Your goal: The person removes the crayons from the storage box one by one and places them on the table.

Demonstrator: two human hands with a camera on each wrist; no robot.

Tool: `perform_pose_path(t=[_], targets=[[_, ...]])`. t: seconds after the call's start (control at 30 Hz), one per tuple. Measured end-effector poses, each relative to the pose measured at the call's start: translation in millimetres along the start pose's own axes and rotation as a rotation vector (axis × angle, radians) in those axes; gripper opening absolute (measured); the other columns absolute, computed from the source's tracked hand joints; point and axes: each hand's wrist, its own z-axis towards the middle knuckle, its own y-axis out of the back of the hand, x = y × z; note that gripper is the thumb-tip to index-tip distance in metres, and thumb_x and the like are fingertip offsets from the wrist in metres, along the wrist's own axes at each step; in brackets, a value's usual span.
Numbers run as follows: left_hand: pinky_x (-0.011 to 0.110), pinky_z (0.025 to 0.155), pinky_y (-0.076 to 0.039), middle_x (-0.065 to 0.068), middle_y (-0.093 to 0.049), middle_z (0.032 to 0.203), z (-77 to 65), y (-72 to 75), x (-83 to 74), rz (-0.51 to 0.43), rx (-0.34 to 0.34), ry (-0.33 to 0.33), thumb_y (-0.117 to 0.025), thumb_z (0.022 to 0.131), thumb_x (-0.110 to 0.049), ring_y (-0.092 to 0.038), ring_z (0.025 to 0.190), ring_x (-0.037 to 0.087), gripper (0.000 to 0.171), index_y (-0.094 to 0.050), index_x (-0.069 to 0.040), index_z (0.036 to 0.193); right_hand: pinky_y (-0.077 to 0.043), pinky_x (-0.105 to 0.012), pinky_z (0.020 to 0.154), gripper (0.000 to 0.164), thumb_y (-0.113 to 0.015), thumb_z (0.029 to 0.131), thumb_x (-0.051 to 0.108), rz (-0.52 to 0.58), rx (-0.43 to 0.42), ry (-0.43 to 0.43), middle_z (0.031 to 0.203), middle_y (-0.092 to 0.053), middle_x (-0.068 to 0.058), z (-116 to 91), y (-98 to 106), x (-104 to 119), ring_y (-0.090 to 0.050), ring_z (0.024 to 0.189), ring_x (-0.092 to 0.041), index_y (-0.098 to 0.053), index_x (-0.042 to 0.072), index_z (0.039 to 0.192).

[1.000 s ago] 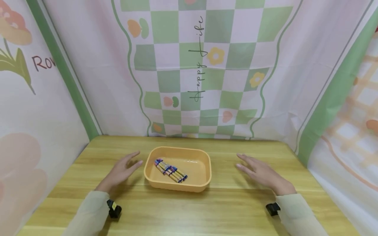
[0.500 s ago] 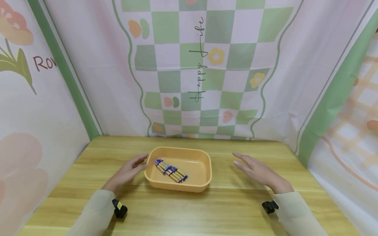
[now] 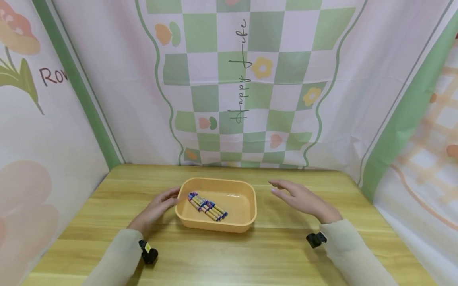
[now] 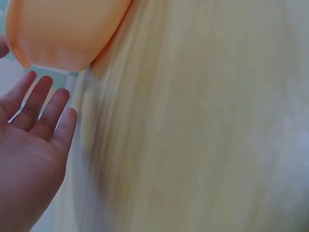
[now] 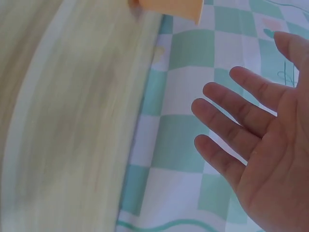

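An orange-yellow plastic basket (image 3: 229, 227) stands on the table in the head view, with several crayons (image 3: 207, 207) in a slanting cluster in its left part. My left hand (image 3: 155, 210) is at the basket's left side, fingers extended toward the rim; whether they touch it I cannot tell. In the left wrist view, that hand (image 4: 36, 145) shows a bare palm and spread fingers just below the basket (image 4: 63, 34). My right hand (image 3: 300, 198) hovers to the right of the basket, apart from it. Its palm (image 5: 275, 159) holds nothing in the right wrist view.
The wood-grain table (image 3: 222, 258) ends at a back edge against a green-and-white checked curtain (image 3: 236, 99). More printed cloth hangs on the left and right sides. A small black camera (image 3: 148, 252) sits on the left wrist, another camera (image 3: 316, 240) on the right.
My left hand has moved right, up to the basket's left side. The right hand has come left, closer to the basket. Basket and crayons have stayed in place.
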Motion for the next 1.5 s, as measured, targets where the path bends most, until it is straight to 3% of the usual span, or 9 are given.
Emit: perform_pose_path(t=[0.13,0.43,0.53,0.7,0.9,1.1,1.33,1.5], targets=[[0.068,0.115,-0.001,0.009,-0.035,0.159,-1.5,-0.6,-0.6,-0.023,0.004,0.029,-0.056,0.100,-0.039,-0.019,0.148,0.035,0.060,-0.038,-0.022,0.155,-0.043,-0.059,0.104,0.057,-0.044,0.105,0.048,0.002,0.013,0.013,0.141,-0.057,-0.012,7.9,1.0,6.4,-0.052,0.128,-0.033,-0.049,0.010,0.147],[0.068,0.115,-0.003,0.002,-0.033,0.160,-2.9,-1.2,-2.6,-0.052,0.020,0.051,-0.056,0.099,-0.043,-0.019,0.149,0.033,0.060,-0.038,-0.029,0.154,-0.048,-0.052,0.101,0.053,-0.044,0.105,0.048,0.035,0.074,0.049,0.136,-0.061,-0.009,32.0,8.3,27.0,-0.058,0.123,-0.029,-0.054,0.012,0.142],[0.066,0.116,-0.007,-0.001,-0.036,0.157,-1.9,-1.1,-2.6,-0.074,0.022,0.041,-0.056,0.099,-0.037,-0.025,0.146,0.031,0.057,-0.038,-0.032,0.153,-0.051,-0.049,0.098,0.049,-0.046,0.105,0.045,0.031,0.085,0.079,0.132,-0.063,-0.008,42.1,10.1,33.5,-0.060,0.119,-0.027,-0.057,0.012,0.139],[0.062,0.117,-0.015,0.004,-0.038,0.156,0.7,-0.4,-2.4,-0.081,0.048,-0.011,-0.052,0.101,-0.028,-0.035,0.141,0.032,0.056,-0.036,-0.027,0.155,-0.052,-0.048,0.096,0.042,-0.049,0.105,0.041,0.038,0.117,0.104,0.129,-0.065,-0.007,57.8,11.5,44.2,-0.061,0.116,-0.024,-0.060,0.014,0.136],[0.055,0.119,-0.021,0.006,-0.035,0.157,2.6,-0.3,-1.1,-0.109,0.061,-0.017,-0.052,0.101,-0.025,-0.035,0.142,0.030,0.058,-0.034,-0.023,0.156,-0.051,-0.047,0.099,0.040,-0.054,0.103,0.035,0.064,0.219,0.126,0.128,-0.065,-0.009,80.7,8.2,52.9,-0.061,0.117,-0.026,-0.062,0.011,0.134],[0.052,0.120,-0.019,0.003,-0.032,0.160,2.9,-1.4,-0.9,-0.144,0.068,-0.006,-0.053,0.102,-0.029,-0.031,0.144,0.028,0.058,-0.033,-0.023,0.156,-0.052,-0.042,0.098,0.037,-0.062,0.100,0.028,0.139,0.321,0.118,0.122,-0.068,-0.007,104.2,4.0,65.9,-0.063,0.113,-0.021,-0.064,0.008,0.131],[0.051,0.120,-0.018,0.001,-0.028,0.162,2.3,-2.1,-1.7,-0.155,0.068,-0.004,-0.052,0.103,-0.030,-0.027,0.147,0.027,0.057,-0.033,-0.022,0.156,-0.051,-0.037,0.098,0.044,-0.067,0.096,0.023,0.188,0.469,0.104,0.121,-0.068,-0.011,128.0,-14.3,75.8,-0.064,0.108,-0.016,-0.060,0.002,0.135],[0.051,0.120,-0.019,0.004,-0.027,0.162,2.3,-2.9,-1.0,-0.155,0.075,-0.010,-0.051,0.104,-0.028,-0.027,0.147,0.028,0.057,-0.032,-0.020,0.156,-0.052,-0.034,0.096,0.047,-0.071,0.094,0.022,0.191,0.510,0.064,0.115,-0.070,-0.003,140.1,-27.4,78.6,-0.065,0.106,-0.017,-0.059,0.001,0.135]])
